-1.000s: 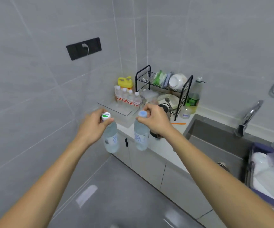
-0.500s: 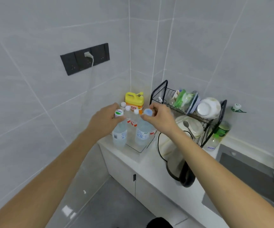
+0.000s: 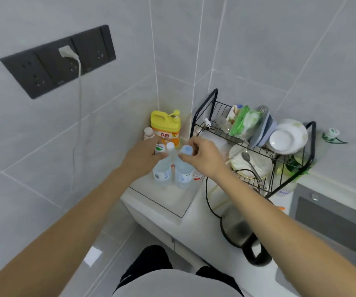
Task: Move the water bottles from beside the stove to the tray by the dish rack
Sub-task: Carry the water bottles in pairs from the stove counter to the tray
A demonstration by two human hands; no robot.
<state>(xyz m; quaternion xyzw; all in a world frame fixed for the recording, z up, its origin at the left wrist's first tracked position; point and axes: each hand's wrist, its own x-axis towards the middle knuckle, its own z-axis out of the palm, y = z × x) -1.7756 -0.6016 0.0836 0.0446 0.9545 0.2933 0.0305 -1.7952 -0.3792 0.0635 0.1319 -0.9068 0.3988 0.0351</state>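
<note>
Reaching forward side by side, both bare forearms stretch from the lower corners toward the corner of the room. The left hand (image 3: 141,157) curls round the neck of a clear plastic water bottle with a green-and-white cap (image 3: 162,169), and the right hand (image 3: 202,157) pinches the neck of a clear plastic water bottle with a pale blue cap (image 3: 183,173). Both bottles stand upright, touching each other, over the far part of a flat transparent tray (image 3: 172,200); whether their bases rest on it is hard to tell.

Grey tiled walls (image 3: 279,50) meet behind the white bench (image 3: 194,228), and a dark socket strip (image 3: 57,61) holds a white plug with a hanging cord. A black wire dish rack (image 3: 265,151) with white bowls stands just right of the tray. A steel kettle with a black handle (image 3: 241,234) sits nearer on the bench. A yellow detergent jug (image 3: 166,127) stands in the corner behind the bottles, with smaller capped bottles beside it.
</note>
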